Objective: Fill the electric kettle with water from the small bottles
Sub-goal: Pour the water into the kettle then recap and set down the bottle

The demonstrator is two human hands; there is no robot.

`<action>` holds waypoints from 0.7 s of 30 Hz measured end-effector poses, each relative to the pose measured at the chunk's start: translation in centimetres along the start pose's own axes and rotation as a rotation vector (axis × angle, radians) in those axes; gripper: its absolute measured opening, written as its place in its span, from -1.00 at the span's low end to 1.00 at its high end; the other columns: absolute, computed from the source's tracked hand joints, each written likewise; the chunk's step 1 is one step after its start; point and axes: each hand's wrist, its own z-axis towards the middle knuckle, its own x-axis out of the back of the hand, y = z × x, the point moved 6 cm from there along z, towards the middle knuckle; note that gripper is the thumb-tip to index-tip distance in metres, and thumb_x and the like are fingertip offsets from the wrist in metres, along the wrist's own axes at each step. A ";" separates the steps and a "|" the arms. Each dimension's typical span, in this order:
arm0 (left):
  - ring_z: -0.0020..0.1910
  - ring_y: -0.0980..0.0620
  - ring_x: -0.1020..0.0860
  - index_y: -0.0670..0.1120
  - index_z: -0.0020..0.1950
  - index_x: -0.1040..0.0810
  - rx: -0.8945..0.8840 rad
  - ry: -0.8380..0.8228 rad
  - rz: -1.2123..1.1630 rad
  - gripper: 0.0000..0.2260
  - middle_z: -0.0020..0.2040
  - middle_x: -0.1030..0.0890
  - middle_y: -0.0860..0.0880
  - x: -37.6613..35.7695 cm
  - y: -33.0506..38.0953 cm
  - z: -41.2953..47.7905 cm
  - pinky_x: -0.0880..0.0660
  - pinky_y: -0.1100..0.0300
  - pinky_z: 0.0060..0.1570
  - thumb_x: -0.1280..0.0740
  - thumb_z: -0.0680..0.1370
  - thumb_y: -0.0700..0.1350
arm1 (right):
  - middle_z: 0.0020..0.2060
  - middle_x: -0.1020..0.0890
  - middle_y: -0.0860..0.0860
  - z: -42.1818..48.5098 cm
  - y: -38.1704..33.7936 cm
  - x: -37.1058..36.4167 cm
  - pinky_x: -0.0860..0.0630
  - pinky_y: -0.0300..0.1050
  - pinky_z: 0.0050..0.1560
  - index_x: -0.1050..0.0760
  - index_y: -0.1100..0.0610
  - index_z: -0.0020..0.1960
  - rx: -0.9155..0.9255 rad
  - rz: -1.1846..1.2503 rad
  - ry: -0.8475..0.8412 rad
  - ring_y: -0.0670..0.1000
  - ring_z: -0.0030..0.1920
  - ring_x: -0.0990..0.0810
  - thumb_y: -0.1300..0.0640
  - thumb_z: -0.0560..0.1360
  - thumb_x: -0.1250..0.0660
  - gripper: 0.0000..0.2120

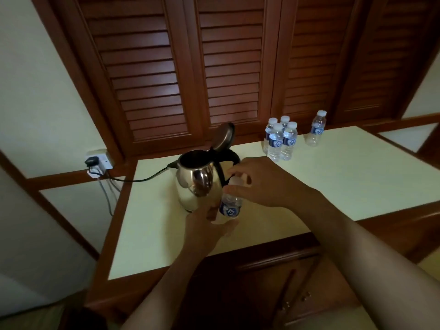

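A steel electric kettle (196, 179) stands on the pale counter (345, 177) with its lid (223, 136) tipped open. Just right of it, my left hand (204, 226) grips the lower body of a small water bottle (229, 207) with a blue label. My right hand (259, 181) curls over the bottle's top, fingers round its white cap (237, 181). Several more small bottles (281, 139) stand grouped at the counter's back, and a single bottle (316, 128) stands apart to their right.
The kettle's black cord (138, 179) runs left to a plug in the wall socket (98, 160). Louvred wooden doors (226, 67) rise behind the counter. A wooden cabinet front (285, 282) lies below the counter's near edge.
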 end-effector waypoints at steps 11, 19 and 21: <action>-0.21 0.32 -0.60 0.05 0.07 -0.65 0.024 -0.040 -0.057 -0.59 -0.18 -0.68 0.17 5.3 -4.6 0.5 -0.52 0.42 -0.14 -0.66 0.29 0.05 | -0.14 -0.60 -0.11 1.3 -0.9 -3.0 -0.51 -0.20 -0.17 -0.63 0.03 0.11 -0.028 0.080 0.234 -0.11 -0.19 -0.58 0.01 0.44 -0.51 -0.73; -0.09 0.26 -0.68 0.06 0.09 -0.64 0.102 0.071 -0.203 -0.60 -0.05 -0.72 0.15 7.4 -5.4 0.3 -0.56 0.41 -0.07 -0.66 0.32 -0.06 | -0.12 -0.64 -0.10 -0.3 8.2 -12.3 -0.51 -0.12 -0.05 -0.65 0.00 -0.07 -0.253 0.010 0.139 -0.02 -0.10 -0.60 -0.11 0.39 -0.53 -0.77; -0.08 0.26 -0.67 0.09 0.07 -0.63 0.108 0.104 -0.213 -0.61 -0.05 -0.72 0.16 7.8 -5.4 0.4 -0.55 0.43 -0.07 -0.66 0.32 -0.08 | 0.00 -0.66 -0.09 -0.6 9.3 -13.7 -0.52 -0.11 0.05 -0.66 0.01 0.00 -0.262 -0.108 0.146 0.03 0.03 -0.60 -0.15 0.39 -0.52 -0.71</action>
